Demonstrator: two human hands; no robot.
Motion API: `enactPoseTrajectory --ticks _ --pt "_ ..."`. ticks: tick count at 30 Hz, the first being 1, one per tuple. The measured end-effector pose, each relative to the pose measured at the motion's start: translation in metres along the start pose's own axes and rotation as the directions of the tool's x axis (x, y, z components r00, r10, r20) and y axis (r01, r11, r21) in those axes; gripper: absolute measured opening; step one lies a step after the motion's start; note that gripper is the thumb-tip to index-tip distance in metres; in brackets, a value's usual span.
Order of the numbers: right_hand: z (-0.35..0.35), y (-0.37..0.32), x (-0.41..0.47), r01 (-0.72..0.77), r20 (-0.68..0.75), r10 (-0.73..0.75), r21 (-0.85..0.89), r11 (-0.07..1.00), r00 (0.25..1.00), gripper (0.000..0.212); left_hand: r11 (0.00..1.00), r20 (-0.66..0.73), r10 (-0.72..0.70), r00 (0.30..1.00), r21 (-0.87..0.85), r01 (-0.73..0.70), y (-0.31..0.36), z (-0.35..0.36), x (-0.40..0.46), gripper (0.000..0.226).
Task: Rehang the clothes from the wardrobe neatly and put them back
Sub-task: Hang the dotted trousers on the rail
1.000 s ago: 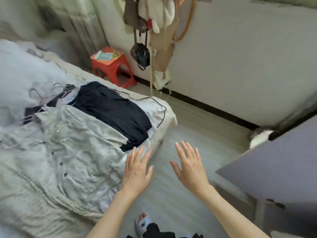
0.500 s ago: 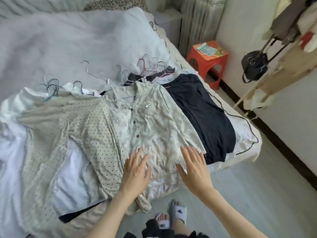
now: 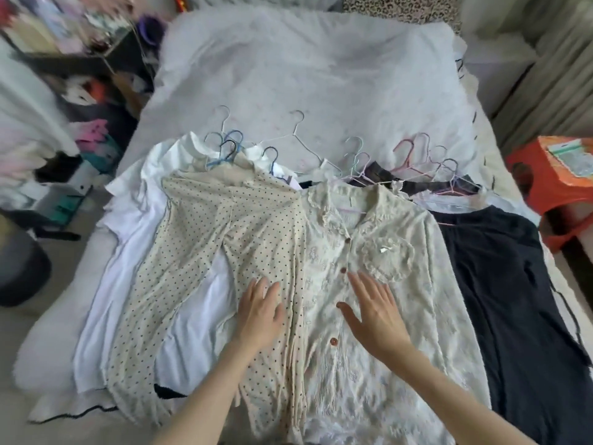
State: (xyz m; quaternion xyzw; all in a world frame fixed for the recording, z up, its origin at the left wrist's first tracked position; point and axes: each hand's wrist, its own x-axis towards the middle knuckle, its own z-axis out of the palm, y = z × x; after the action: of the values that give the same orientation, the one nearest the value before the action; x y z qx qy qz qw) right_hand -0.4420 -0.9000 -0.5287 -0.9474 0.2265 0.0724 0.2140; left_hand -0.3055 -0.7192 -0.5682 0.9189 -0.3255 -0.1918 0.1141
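Left hand (image 3: 260, 311): lay flat with straight fingers over the spotted shirt (image 3: 205, 252), held nothing.
Right hand (image 3: 373, 311): was spread wide with straight fingers over the lacy shirt (image 3: 385, 284), near its brown buttons, held nothing.
Spotted shirt: lay flat on the bed (image 3: 305, 69), partly over the white shirt (image 3: 134, 226).
Lacy shirt: lay in the middle, buttoned up, its left edge on top of the spotted shirt.
Dark top (image 3: 513, 300): lay just right of the lacy shirt, touching it.
Hangers (image 3: 298, 136): stuck out in a row above the collars, some blue, some pink, some white.
Red stool (image 3: 552, 187): stood right of the bed, with a packet on top.
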Motion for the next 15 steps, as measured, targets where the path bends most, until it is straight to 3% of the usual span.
enactPoseTrajectory --ticks 6,12,15 --pt "-0.001 -0.037 0.123 0.090 0.035 -0.088 -0.060 0.994 0.995 0.066 0.999 -0.011 -0.050 0.999 -0.014 0.050 -0.060 -0.023 0.060 0.054" --pt "0.038 -0.061 0.255 0.046 0.171 -0.029 -0.095 0.994 0.985 0.059 0.995 0.129 -0.102 0.986 0.009 0.102 -0.139 -0.006 0.127 0.055" --pt "0.056 -0.067 0.316 0.009 0.237 0.010 -0.081 0.997 0.971 0.060 0.996 0.085 -0.090 0.992 0.021 0.088 -0.170 -0.005 0.170 0.057"
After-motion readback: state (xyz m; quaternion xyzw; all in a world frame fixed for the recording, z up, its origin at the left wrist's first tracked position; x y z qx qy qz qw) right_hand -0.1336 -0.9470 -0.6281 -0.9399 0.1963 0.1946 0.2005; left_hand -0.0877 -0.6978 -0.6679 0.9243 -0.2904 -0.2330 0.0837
